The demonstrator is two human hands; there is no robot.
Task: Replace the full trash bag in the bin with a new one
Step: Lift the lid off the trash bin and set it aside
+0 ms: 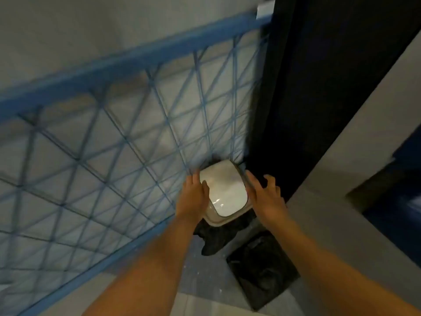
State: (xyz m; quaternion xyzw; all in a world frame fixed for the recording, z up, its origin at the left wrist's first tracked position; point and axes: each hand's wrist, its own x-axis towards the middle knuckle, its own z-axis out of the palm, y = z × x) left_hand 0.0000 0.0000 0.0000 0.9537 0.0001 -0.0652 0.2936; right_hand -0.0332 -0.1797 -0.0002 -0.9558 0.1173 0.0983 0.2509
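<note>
Bin (224, 195) is wedged down in the corner, between the blue lattice railing (127, 124) on one side and a dark door frame (307, 99) on the other. White lid (225, 190) is shut on top, and a black trash bag (218, 236) bunches out from under the rim at the front. Left hand (193, 197) is flat against the lid's left edge, fingers together, thumb resting on top. Right hand (265, 195) is at the right edge with fingers spread apart; can't tell if it's actually touching. Another black bag (262, 270) sits on the floor just in front of the bin. Whole shot's a bit blurry.
</note>
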